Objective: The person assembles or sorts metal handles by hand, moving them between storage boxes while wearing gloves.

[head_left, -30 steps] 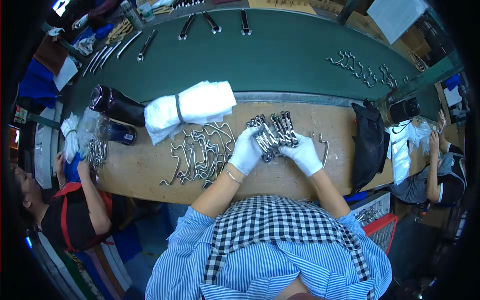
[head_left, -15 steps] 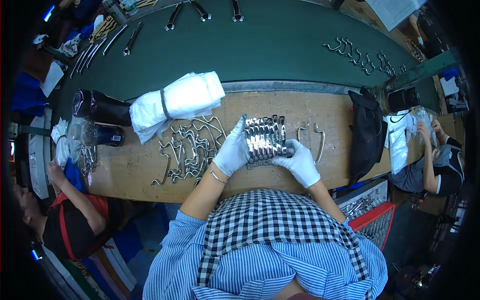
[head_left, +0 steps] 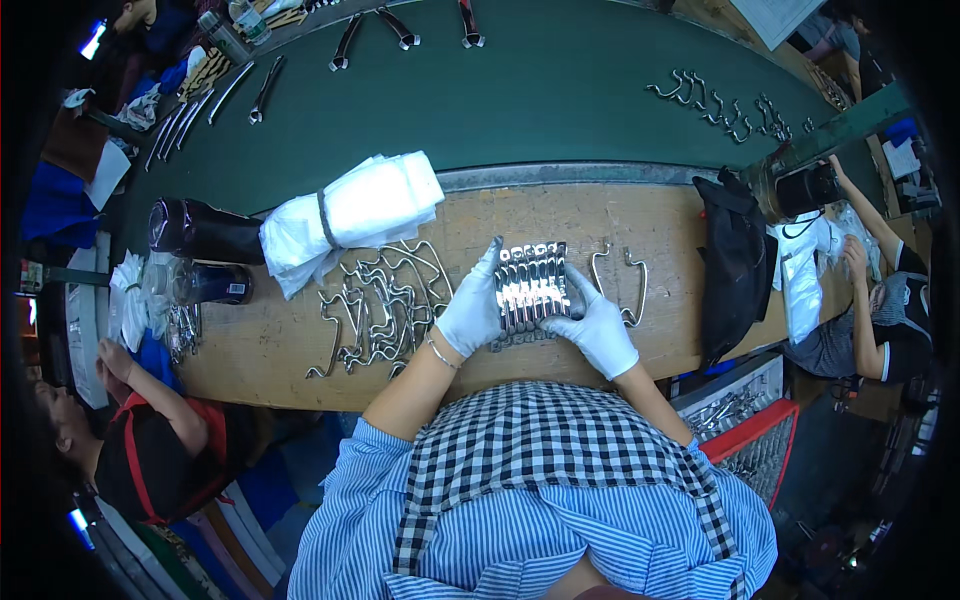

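Observation:
Between my two white-gloved hands is a row of shiny chrome wrenches [head_left: 532,287], lined up side by side with their ends level. My left hand [head_left: 470,312] presses the left side of the row, thumb pointing up along it. From the right, my right hand [head_left: 598,332] grips the other side and lower end. Fingers behind the row are hidden. Left of my left hand lies a tangled pile of bent chrome rods [head_left: 385,305]. Two more hook-shaped bent rods [head_left: 637,290] lie just right of my right hand.
White plastic bags [head_left: 355,205] in a banded roll and a dark bottle [head_left: 200,228] lie at left. A black bag [head_left: 735,270] sits at right. Beyond the wooden bench runs a green surface [head_left: 560,90] carrying wrenches and bent rods. Co-workers sit on both sides.
The row of wrenches has straightened and tilted, so its ends now line up more evenly. My right fingers have risen along its right side. Both hands stay around it.

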Available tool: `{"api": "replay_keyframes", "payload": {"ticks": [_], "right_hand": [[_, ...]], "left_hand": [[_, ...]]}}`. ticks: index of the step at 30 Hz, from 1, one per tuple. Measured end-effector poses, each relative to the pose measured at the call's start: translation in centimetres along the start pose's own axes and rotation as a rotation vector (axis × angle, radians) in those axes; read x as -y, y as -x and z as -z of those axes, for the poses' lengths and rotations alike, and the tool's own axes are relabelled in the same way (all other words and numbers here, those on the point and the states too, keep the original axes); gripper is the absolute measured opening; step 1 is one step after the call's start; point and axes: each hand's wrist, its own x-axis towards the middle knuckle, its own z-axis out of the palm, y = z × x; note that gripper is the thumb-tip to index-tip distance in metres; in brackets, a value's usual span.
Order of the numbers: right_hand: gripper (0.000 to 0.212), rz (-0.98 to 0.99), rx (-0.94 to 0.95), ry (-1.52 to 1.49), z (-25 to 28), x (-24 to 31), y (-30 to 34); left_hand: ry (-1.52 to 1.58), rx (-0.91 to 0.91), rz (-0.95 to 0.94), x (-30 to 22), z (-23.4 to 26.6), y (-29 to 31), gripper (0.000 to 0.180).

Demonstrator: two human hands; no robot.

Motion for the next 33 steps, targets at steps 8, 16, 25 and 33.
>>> {"api": "replay_keyframes", "payload": {"ticks": [8,16,25,33], "right_hand": [[0.086,0.135,-0.102,0.346,0.4,0.4,1.6],[0.076,0.207,-0.184,0.518,0.5,1.0,1.9],[0.072,0.574,-0.088,1.008,-0.7,3.9,-0.1],[0.068,0.568,-0.039,1.088,-1.8,5.5,-7.7]], "left_hand": [[0.002,0.017,0.011,0.3,0.0,-0.4,0.069],[0.056,0.069,0.075,0.9,-0.5,-1.4,0.076],[0.043,0.088,0.028,0.9,0.2,-1.1,0.075],[0.090,0.029,-0.026,1.3,0.1,-1.2,0.081]]}}
